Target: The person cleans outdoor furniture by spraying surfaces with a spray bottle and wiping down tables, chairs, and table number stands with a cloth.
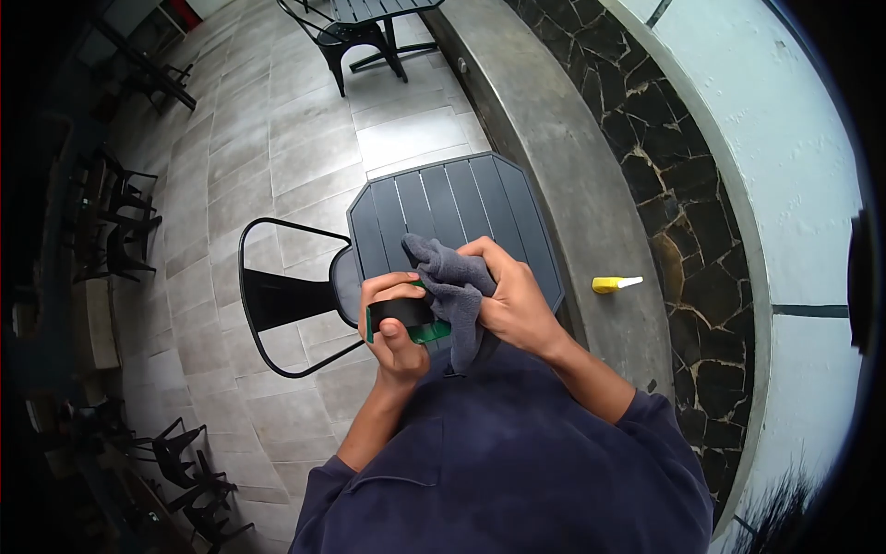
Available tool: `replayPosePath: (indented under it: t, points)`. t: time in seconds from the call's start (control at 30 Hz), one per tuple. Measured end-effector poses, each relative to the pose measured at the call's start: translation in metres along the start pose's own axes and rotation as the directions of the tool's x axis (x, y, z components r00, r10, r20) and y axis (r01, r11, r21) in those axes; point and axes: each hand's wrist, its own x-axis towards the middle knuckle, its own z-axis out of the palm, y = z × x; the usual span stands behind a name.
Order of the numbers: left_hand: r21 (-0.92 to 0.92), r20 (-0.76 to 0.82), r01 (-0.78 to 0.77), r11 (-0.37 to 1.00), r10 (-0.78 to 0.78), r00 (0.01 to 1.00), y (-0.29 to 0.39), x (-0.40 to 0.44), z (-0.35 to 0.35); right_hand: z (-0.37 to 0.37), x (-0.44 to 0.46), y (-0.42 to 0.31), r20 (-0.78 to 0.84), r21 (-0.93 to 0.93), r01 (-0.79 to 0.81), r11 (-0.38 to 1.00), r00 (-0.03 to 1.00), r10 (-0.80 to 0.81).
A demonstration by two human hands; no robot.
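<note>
Between the hands (392,346) (519,300), a grey cloth (452,277) meets a black-and-green object (399,316).

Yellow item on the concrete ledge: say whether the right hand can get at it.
Probably yes: nothing visible blocks the right hand from the yellow item, though that hand may need to release the gray cloth first.

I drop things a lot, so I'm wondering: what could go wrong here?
The black-and-green object could slip, as the left hand holds it while the right hand presses a gray cloth near it. If dropped, it might hit the dark table. The yellow item on the concrete ledge might get bumped by a swinging right elbow.
</note>
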Motion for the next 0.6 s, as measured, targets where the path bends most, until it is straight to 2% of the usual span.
replayPosePath:
  t: [0.07, 0.1, 0.13, 0.2, 0.27, 0.3, 0.33, 0.37, 0.43, 0.47, 0.5, 0.53, 0.6]
  points:
    - [-0.106, 0.013, 0.113, 0.988, -0.113, 0.994, 0.001, -0.002, 0.001, -0.008, -0.003, 0.004, 0.007, -0.088, 0.071, 0.994, 0.998, -0.07]
    - [-0.084, 0.08, 0.162, 0.983, -0.156, 0.985, 0.003, -0.002, -0.001, -0.012, -0.005, 0.002, 0.033, -0.076, 0.073, 0.994, 0.997, -0.071]
    - [-0.082, 0.082, 0.166, 0.983, -0.159, 0.984, 0.003, -0.004, -0.001, -0.017, -0.007, 0.001, 0.033, -0.073, 0.069, 0.995, 0.997, -0.067]
    - [-0.041, 0.172, 0.186, 0.982, -0.177, 0.969, 0.002, -0.007, 0.0, -0.031, -0.009, 0.002, 0.087, -0.162, 0.079, 0.984, 0.994, -0.066]
    - [-0.056, 0.191, 0.211, 0.976, -0.197, 0.962, -0.003, -0.01, -0.003, -0.052, -0.007, 0.024, 0.035, -0.442, 0.217, 0.87, 0.974, -0.225]
    - [-0.124, 0.157, 0.313, 0.942, -0.293, 0.943, -0.005, -0.009, -0.01, -0.07, -0.006, 0.029, -0.032, -0.499, 0.117, 0.859, 0.988, -0.153]
    - [-0.193, 0.127, 0.409, 0.892, -0.39, 0.912, -0.007, -0.008, -0.016, -0.09, -0.006, 0.033, -0.106, -0.479, -0.004, 0.878, 0.993, -0.054]
    - [-0.194, 0.183, 0.334, 0.923, -0.3, 0.936, -0.004, 0.002, -0.019, -0.108, -0.007, 0.036, -0.145, -0.416, -0.007, 0.909, 0.988, -0.058]
    - [-0.131, 0.224, 0.302, 0.944, -0.269, 0.937, -0.002, 0.008, -0.024, -0.134, -0.013, 0.018, -0.211, -0.319, -0.043, 0.947, 0.977, -0.027]
    - [-0.071, 0.277, 0.268, 0.961, -0.239, 0.931, -0.001, 0.012, -0.025, -0.142, -0.017, 0.007, -0.26, -0.283, 0.01, 0.959, 0.962, -0.087]
    - [-0.062, 0.244, 0.248, 0.967, -0.226, 0.943, 0.001, 0.015, -0.021, -0.146, -0.019, -0.006, -0.295, -0.27, 0.147, 0.951, 0.928, -0.228]
    - [-0.061, 0.244, 0.246, 0.967, -0.225, 0.943, 0.003, 0.017, -0.021, -0.145, -0.023, -0.023, -0.347, -0.273, 0.207, 0.939, 0.889, -0.297]
    - [0.063, 0.345, 0.163, 0.985, -0.175, 0.922, 0.004, 0.02, -0.019, -0.137, -0.021, -0.052, -0.309, -0.31, 0.486, 0.817, 0.762, -0.57]
